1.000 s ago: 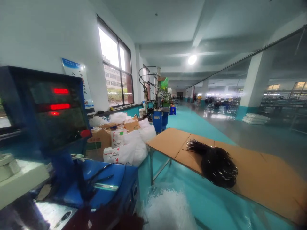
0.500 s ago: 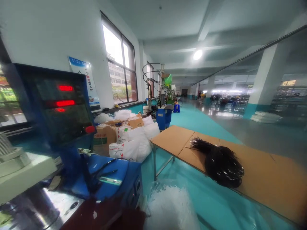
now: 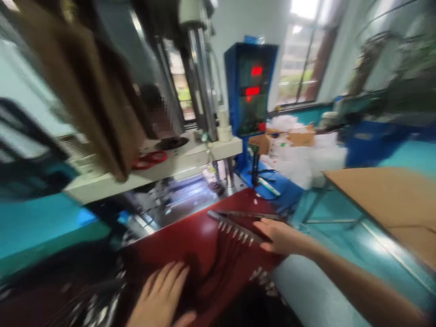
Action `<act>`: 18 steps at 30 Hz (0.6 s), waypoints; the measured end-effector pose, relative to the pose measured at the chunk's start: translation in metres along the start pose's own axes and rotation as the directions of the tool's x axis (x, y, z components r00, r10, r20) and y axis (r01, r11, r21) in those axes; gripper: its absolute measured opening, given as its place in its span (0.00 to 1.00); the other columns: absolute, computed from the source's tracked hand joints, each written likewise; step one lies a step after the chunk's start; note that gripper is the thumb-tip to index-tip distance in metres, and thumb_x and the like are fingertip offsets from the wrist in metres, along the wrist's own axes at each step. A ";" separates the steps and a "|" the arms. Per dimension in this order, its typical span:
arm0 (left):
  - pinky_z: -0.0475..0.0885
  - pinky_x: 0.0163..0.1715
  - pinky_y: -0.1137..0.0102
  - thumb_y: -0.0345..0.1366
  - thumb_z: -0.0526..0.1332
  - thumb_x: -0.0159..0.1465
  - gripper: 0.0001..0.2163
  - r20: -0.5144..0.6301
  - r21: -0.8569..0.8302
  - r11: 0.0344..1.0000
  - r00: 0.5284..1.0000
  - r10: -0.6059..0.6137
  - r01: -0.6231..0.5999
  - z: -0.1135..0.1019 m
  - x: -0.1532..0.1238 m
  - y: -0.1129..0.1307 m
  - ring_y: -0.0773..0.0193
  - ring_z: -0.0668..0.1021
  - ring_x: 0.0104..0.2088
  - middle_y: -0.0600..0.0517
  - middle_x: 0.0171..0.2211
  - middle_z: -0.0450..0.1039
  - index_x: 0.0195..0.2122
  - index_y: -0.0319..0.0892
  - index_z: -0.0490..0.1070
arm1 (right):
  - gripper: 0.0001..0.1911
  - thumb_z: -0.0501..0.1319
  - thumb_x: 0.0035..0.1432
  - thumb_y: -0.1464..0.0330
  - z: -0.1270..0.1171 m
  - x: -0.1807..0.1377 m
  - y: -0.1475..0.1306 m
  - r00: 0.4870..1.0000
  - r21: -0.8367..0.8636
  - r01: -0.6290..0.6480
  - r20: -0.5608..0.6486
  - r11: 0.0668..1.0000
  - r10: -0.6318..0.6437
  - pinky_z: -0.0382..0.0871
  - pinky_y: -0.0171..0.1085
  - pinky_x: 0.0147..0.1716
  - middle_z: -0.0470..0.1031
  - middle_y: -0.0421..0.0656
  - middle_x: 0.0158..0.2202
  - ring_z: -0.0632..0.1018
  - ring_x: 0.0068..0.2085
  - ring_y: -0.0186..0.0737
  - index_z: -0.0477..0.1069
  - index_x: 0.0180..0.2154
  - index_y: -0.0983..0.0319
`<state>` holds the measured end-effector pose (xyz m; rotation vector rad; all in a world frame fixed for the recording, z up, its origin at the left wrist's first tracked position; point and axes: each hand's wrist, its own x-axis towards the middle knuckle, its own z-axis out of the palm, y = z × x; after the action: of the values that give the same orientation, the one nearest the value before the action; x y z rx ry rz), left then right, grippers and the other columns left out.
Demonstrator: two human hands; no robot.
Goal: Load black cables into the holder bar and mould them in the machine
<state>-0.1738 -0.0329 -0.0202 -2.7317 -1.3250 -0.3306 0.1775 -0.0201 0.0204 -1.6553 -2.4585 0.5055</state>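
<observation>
The picture is smeared by motion. My right hand (image 3: 277,236) rests on a dark red work surface (image 3: 190,240), fingers closed on the end of a long metal strip (image 3: 238,231) that carries a row of several dark cables with small metal ends. My left hand (image 3: 160,293) lies flat, fingers stretched out, on the dark cables near the bottom edge. A second metal strip (image 3: 248,214) lies just beyond the right hand.
A press machine with steel columns (image 3: 200,68) and a white platform (image 3: 163,165) stands behind the red surface. A blue control box (image 3: 250,88) shows red digits. Another person sits behind the machine. White bags (image 3: 303,156) and a cardboard-topped table (image 3: 384,195) are on the right.
The view has swung left and down from the hall to the machine. Both hands, unseen before, are now in view on the red surface.
</observation>
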 end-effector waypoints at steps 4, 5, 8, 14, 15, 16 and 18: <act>0.57 0.53 0.54 0.53 0.53 0.56 0.27 0.261 0.003 0.998 0.963 -0.060 0.062 -0.010 0.013 0.027 0.51 0.65 0.53 0.46 0.53 0.64 0.53 0.45 0.62 | 0.20 0.51 0.44 0.77 0.024 0.003 0.009 0.999 -0.126 -0.026 0.033 0.992 0.030 0.65 0.40 0.40 0.69 0.51 0.41 0.73 0.42 0.47 0.65 0.43 0.66; 0.56 0.53 0.54 0.54 0.51 0.57 0.27 0.285 -0.026 0.997 0.957 -0.061 0.072 -0.012 0.016 0.033 0.51 0.64 0.54 0.46 0.54 0.63 0.54 0.45 0.61 | 0.20 0.50 0.43 0.77 0.025 0.003 0.007 0.998 -0.158 -0.051 0.031 0.986 0.057 0.65 0.41 0.38 0.70 0.51 0.40 0.73 0.40 0.47 0.65 0.41 0.66; 0.54 0.54 0.53 0.55 0.51 0.56 0.30 0.307 -0.063 0.992 0.948 -0.083 0.107 -0.015 0.017 0.045 0.51 0.62 0.54 0.45 0.55 0.61 0.55 0.43 0.58 | 0.16 0.51 0.45 0.75 0.017 0.011 -0.004 0.992 -0.194 -0.114 0.033 0.974 0.123 0.64 0.41 0.36 0.72 0.50 0.38 0.74 0.39 0.49 0.65 0.39 0.65; 0.52 0.54 0.53 0.50 0.61 0.50 0.29 0.299 0.043 0.985 0.938 -0.174 0.169 -0.022 0.019 0.036 0.49 0.67 0.48 0.42 0.47 0.67 0.50 0.39 0.64 | 0.09 0.51 0.48 0.73 -0.022 0.049 -0.019 0.970 -0.238 -0.200 0.090 0.950 0.227 0.61 0.39 0.30 0.75 0.50 0.34 0.75 0.37 0.51 0.66 0.32 0.61; 0.53 0.53 0.53 0.49 0.62 0.50 0.26 0.303 0.058 0.984 0.936 -0.179 0.170 -0.023 0.022 0.033 0.50 0.69 0.46 0.43 0.43 0.70 0.46 0.39 0.66 | 0.08 0.51 0.48 0.73 -0.027 0.056 -0.020 0.968 -0.247 -0.208 0.087 0.946 0.236 0.60 0.39 0.30 0.75 0.51 0.34 0.75 0.37 0.53 0.66 0.32 0.62; 0.57 0.51 0.54 0.47 0.62 0.50 0.22 0.312 0.066 0.984 0.934 -0.176 0.163 -0.024 0.025 0.031 0.51 0.71 0.43 0.44 0.39 0.71 0.42 0.39 0.68 | 0.08 0.51 0.48 0.73 -0.030 0.064 -0.020 0.968 -0.254 -0.212 0.079 0.944 0.239 0.60 0.40 0.30 0.75 0.53 0.33 0.75 0.37 0.54 0.66 0.32 0.63; 0.63 0.45 0.57 0.44 0.61 0.52 0.15 0.343 0.059 0.989 0.928 -0.147 0.134 -0.025 0.031 0.029 0.54 0.73 0.38 0.45 0.34 0.72 0.36 0.38 0.68 | 0.09 0.51 0.49 0.73 -0.033 0.079 -0.018 0.971 -0.253 -0.215 0.052 0.943 0.235 0.59 0.41 0.30 0.75 0.55 0.34 0.75 0.37 0.56 0.66 0.33 0.64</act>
<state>-0.1367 -0.0315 0.0113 -2.7607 -1.5934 0.1765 0.1411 0.0531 0.0513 -2.0686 -2.4877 0.3071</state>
